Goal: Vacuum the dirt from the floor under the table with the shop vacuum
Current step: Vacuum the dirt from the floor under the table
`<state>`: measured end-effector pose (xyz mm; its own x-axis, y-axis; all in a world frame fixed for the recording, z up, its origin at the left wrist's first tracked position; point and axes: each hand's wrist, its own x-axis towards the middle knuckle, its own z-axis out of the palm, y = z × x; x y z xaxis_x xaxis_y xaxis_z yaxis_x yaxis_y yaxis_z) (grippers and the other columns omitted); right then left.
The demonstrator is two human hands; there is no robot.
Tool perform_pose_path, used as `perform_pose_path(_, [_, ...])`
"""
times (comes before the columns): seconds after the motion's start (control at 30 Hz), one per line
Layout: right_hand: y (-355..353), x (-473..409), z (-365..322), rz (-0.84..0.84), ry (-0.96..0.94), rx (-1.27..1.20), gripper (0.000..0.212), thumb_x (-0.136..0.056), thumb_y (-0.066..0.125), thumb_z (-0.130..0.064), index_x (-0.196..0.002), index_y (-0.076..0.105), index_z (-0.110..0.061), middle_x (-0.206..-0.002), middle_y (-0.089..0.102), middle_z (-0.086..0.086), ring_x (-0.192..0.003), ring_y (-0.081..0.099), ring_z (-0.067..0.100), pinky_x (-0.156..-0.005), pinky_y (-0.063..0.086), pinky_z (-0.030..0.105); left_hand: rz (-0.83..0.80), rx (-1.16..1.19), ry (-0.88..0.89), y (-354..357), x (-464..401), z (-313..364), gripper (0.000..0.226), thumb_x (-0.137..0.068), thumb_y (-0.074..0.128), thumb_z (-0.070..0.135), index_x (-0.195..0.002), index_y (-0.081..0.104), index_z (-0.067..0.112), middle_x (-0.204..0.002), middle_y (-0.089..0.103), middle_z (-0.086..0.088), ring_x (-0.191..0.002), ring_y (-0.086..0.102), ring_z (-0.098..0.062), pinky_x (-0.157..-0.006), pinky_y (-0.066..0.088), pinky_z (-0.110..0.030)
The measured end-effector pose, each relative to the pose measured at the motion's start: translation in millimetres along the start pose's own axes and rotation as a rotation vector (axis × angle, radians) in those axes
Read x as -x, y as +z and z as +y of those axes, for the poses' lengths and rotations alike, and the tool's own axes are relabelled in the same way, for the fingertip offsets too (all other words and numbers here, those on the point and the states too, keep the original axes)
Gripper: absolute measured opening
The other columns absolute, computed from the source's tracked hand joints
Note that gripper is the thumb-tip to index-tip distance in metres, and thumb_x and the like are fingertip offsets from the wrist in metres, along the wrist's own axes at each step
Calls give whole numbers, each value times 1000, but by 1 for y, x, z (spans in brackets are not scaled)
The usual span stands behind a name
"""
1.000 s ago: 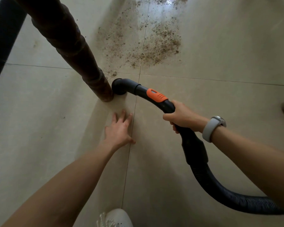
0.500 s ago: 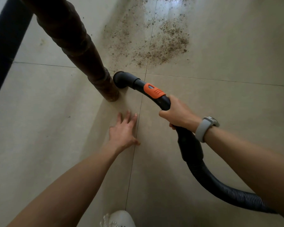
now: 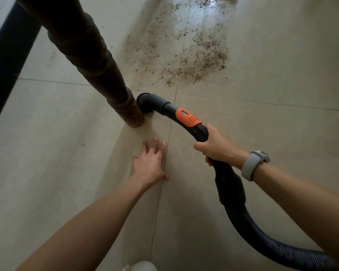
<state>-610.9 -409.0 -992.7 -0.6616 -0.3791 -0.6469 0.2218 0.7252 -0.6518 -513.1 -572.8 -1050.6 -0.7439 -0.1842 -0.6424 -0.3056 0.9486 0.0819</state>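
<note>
Right hand [image 3: 215, 146] grips vacuum hose handle [image 3: 201, 132], fingers curled round it, tips hidden underneath. Nozzle [image 3: 147, 103] just beside counter leg [image 3: 125, 108], mouth facing down, hidden. Dirt [image 3: 196, 61] beyond nozzle, apart, cut off at top edge. Left hand [image 3: 150, 163] flat on floor [image 3: 47, 173], fingers spread. Hose [image 3: 272, 243] runs off frame btm right.

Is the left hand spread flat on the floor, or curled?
Spread flat: the left hand lies palm down on the floor tile, fingers straight.
</note>
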Motion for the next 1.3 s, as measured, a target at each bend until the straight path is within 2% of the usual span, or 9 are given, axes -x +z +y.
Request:
perform_pose_path(0.17, [-7, -9, -15, 2, -25, 64, 30, -87, 59, -15, -109, 39, -21, -80, 55, 6, -49, 55, 16, -39, 45, 22, -14, -39, 18, -3, 1, 3, 108, -78, 72, 41, -151, -7, 25, -158, -17, -4, -145, -13, -33, -113, 18, -58])
perform_pose_path(0.27, [-2, -20, -37, 18, -69, 132, 30, -87, 58, -16, -112, 42, -16, -83, 55, 7, -50, 56, 17, -39, 47, 25, -24, -49, 29, -2, 0, 3, 108, -80, 71, 39, -151, -8, 23, -157, -19, -8, -144, -14, -36, -113, 16, -59])
perform_pose_path(0.47, [11, -31, -60, 73, -156, 300, 30, -87, 55, -18, -114, 44, -11, -99, 58, 14, -75, 62, 30, -64, 54, 38, -68, -73, 11, -5, -6, 9, 112, -78, 74, 35, -151, -9, 18, -156, -20, -12, -142, -15, -42, -110, 25, -60])
perform_pose_path(0.63, [-1, -19, -31, 75, -143, 292, 28, -85, 57, -19, -108, 43, -16, -91, 59, 11, -68, 60, 28, -60, 53, 36, -74, -65, 0, -7, -5, 10, 110, -79, 73, 33, -151, -9, 19, -156, -21, -12, -142, -14, -41, -112, 20, -61])
perform_pose_path(0.77, [-6, -8, -15, 101, -144, 341, 29, -86, 57, -19, -111, 43, -16, -88, 57, 8, -70, 53, 24, -56, 40, 27, -76, -63, 4, -8, -4, 10, 108, -80, 72, 33, -151, -8, 19, -156, -21, -12, -143, -14, -41, -111, 20, -61])
perform_pose_path(0.93, [0, -16, -39, 156, -222, 455, 31, -88, 55, -21, -115, 42, -11, -102, 62, 15, -89, 59, 35, -70, 45, 35, -80, -75, -5, -7, -4, 10, 111, -78, 74, 33, -151, -9, 19, -156, -21, -12, -142, -13, -42, -111, 24, -60])
perform_pose_path(1.03, [10, -26, -57, 196, -258, 533, 31, -90, 53, -21, -117, 42, -11, -109, 62, 16, -98, 60, 37, -71, 42, 35, -76, -78, -11, -7, -6, 10, 112, -77, 75, 34, -151, -8, 18, -157, -19, -11, -142, -15, -42, -110, 25, -60])
perform_pose_path(1.17, [14, -26, -62, 234, -273, 601, 27, -92, 49, -17, -117, 40, -11, -109, 63, 14, -98, 60, 36, -67, 38, 34, -74, -85, -17, -5, -7, 11, 113, -77, 75, 35, -151, -8, 19, -157, -19, -10, -142, -15, -41, -111, 24, -59])
perform_pose_path(1.3, [4, -13, -46, 238, -246, 575, 29, -92, 49, -17, -119, 39, -12, -104, 63, 13, -92, 61, 34, -69, 46, 36, -89, -33, -11, -6, -7, 10, 111, -79, 74, 31, -151, -9, 20, -156, -22, -10, -142, -17, -40, -112, 19, -61])
